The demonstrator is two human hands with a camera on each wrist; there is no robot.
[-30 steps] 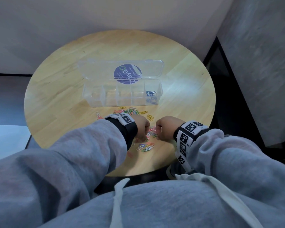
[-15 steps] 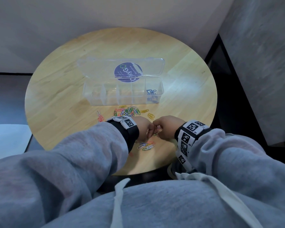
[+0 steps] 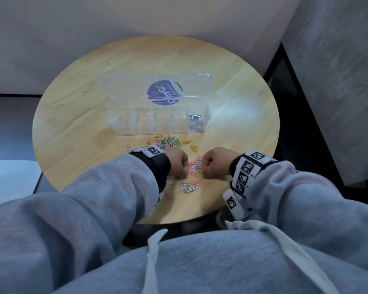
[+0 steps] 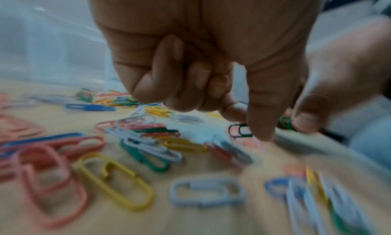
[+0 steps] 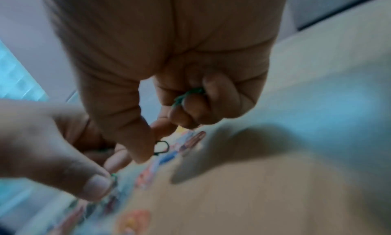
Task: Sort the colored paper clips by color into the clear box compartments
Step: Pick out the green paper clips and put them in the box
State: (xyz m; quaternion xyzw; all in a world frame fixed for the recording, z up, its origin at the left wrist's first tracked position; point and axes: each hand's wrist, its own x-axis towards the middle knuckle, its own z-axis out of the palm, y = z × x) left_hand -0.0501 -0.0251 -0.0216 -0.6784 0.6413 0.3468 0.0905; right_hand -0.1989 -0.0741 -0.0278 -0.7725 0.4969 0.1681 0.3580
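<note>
Loose colored paper clips (image 3: 168, 142) lie in front of the clear box (image 3: 123, 126) and between my hands. The box's rightmost compartment holds dark clips (image 3: 195, 119). My left hand (image 3: 184, 171) hovers low over the pile (image 4: 148, 138), its thumb and forefinger pinching a dark green clip (image 4: 241, 130). My right hand (image 3: 206, 171) is a little to its right. It pinches another green clip (image 5: 161, 147) and keeps more green clips (image 5: 188, 94) in its curled fingers. Both wrist views are blurred.
The box's lid (image 3: 125, 85) lies open behind it, with a round purple sticker. The round wooden table (image 3: 72, 124) has its front edge close behind my wrists. A dark gap and a grey wall lie to the right.
Half a second ago my hands were touching over the pile; now they have drawn a little apart. The box and its clips have not moved.
</note>
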